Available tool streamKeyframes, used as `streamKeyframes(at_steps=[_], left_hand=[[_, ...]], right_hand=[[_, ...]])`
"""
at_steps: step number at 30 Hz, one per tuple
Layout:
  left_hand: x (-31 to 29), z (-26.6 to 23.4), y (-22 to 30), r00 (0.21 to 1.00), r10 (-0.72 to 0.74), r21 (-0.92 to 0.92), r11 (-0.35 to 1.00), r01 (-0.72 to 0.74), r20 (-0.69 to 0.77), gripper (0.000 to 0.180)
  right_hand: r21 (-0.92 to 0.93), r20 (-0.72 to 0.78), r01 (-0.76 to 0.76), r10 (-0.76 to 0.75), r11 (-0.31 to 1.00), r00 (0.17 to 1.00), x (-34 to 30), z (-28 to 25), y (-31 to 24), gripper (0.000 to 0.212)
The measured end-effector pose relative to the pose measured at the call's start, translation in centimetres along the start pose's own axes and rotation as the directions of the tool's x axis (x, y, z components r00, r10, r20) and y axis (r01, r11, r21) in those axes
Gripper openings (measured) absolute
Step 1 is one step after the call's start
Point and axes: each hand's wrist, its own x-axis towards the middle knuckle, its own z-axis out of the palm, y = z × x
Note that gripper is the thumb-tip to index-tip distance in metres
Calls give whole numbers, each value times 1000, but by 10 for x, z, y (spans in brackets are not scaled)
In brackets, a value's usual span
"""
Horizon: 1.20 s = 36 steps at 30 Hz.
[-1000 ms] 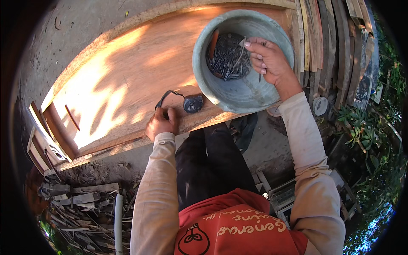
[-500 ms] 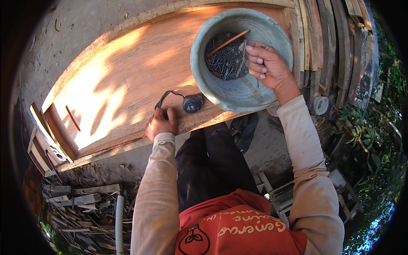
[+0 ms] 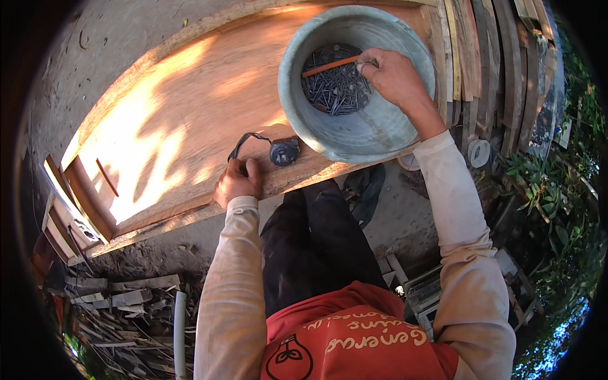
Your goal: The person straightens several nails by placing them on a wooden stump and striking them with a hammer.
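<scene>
A grey-green bucket (image 3: 297,130) stands on the wooden panel, with a pile of loose nails (image 3: 335,92) at its bottom. Across the nails lies an orange pencil (image 3: 329,66). Reaching into the bucket from the right, my right hand (image 3: 394,75) has thumb and fingers pinched at the pencil's right end, which they cover. My left hand (image 3: 238,183) rests with curled fingers on the panel's near edge; what it may hold is hidden. Just right of it sits a black tape measure (image 3: 284,152), its strap (image 3: 244,142) arching over toward my left fingers.
The reddish panel (image 3: 209,107) has a raised wooden rim and a thin loose stick (image 3: 107,177) at its left end. Wooden boards (image 3: 500,69) are stacked on the right. Scrap wood (image 3: 133,297) and a pale pipe (image 3: 180,335) are at the lower left.
My right hand has moved left and turned palm down to the pencil; the nails seen in its fingers earlier no longer show. The pencil lies flatter. My left hand has hardly moved.
</scene>
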Motion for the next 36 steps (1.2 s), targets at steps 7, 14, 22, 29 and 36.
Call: streamKeyframes(at_steps=[7,14,22,29,36], left_hand=[[0,2,-1,1000,12,14,1000,-12,-7,39],[0,1,-2,1000,10,30,1000,-10,5,38],[0,0,-2,1000,3,15,1000,-3,-7,39],[0,3,-1,1000,15,-7,1000,-15,-26,39],[1,-1,-2,1000,15,3,1000,-15,-18,38]], right_hand=[[-254,104,80,-55,964,993,-4,10,-2,20],[-220,204,199,-155,955,967,0,16,13,29],[-499,358,284,-104,819,928,-5,6,3,37],[-725,402,310,13,615,915,-2,-6,-4,27],[-618,343,336,-141,711,929,6,-4,3,28]])
